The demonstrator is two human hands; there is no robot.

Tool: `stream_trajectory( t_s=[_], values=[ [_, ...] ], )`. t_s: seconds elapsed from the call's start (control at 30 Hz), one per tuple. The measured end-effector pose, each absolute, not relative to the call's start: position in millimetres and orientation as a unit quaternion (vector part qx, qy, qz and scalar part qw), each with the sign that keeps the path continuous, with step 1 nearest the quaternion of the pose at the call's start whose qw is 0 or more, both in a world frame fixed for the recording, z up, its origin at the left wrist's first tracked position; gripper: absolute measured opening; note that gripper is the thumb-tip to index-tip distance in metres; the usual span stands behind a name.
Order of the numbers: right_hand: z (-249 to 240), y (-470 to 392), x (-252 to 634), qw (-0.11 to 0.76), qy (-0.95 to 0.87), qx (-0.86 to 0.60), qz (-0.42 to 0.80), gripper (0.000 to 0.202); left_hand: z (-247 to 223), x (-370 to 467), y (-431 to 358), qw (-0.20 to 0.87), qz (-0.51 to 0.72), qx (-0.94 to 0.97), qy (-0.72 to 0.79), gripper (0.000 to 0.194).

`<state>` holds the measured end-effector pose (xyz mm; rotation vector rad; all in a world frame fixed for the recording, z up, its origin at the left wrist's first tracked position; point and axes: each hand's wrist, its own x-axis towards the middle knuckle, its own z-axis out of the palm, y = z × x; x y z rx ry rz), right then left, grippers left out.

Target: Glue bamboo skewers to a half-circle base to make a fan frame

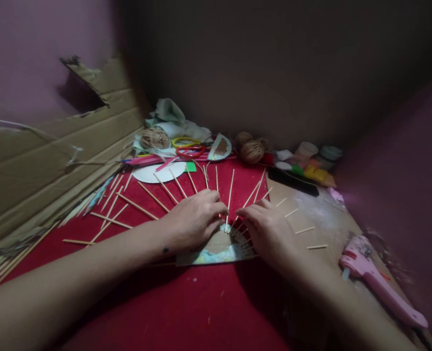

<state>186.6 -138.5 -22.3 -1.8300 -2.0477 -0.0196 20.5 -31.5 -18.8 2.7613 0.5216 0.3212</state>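
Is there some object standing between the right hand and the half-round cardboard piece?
Only thin sticks, fanned around the half-round cardboard piece, partly hidden beneath the right hand; nothing else visible stands between hand and piece.

Pink glue gun (379, 287) lying far right. Back row, left to right: crumpled pale cloth (170, 114), twine ball (154, 138) in front of it, yellow-handled scissors (185, 142) just behind red-handled scissors (194, 152), then brown balls (251, 151) and small tubs (305, 150). Black bar (292, 181) in front of the tubs. White disc (153, 171) beside green slip (190, 167). Torn cardboard (102, 126) against left wall (36, 58).
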Motion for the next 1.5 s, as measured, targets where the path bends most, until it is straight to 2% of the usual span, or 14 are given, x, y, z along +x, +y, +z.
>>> stream_trajectory(
  t_s=[0.2,0.43,0.7,0.87,0.97,1.1,1.23,1.4,1.5],
  values=[
    [-24,-141,185,0.19,-0.735,-0.651,0.007,0.027,-25,24,-36,0.106,0.129,0.978,0.129,0.024],
    [-27,-146,192,0.234,-0.737,-0.633,-0.012,0.025,-31,24,-32,0.077,0.137,0.982,0.105,0.023],
    [-11,-152,218,0.237,-0.64,-0.719,-0.133,0.014,-31,24,-30,0.091,0.154,0.98,0.087,0.025],
    [0,-155,239,0.331,-0.599,-0.715,-0.144,0.015,-30,20,-24,0.092,0.216,0.967,0.101,0.021],
    [4,-158,241,0.382,-0.579,-0.709,-0.125,0.018,-29,19,-23,0.073,0.245,0.961,0.107,0.027],
    [7,-161,238,0.412,-0.562,-0.712,-0.085,0.021,-25,18,-22,0.029,0.292,0.95,0.103,0.032],
    [9,-162,241,0.438,-0.531,-0.721,-0.076,0.021,-17,16,-19,-0.016,0.345,0.934,0.088,0.028],
    [10,-162,242,0.437,-0.526,-0.724,-0.09,0.021,-8,10,-16,-0.078,0.37,0.923,0.067,0.021],
    [11,-163,241,0.392,-0.553,-0.726,-0.117,0.026,-5,8,-16,-0.103,0.376,0.919,0.06,0.018]
  ],
)
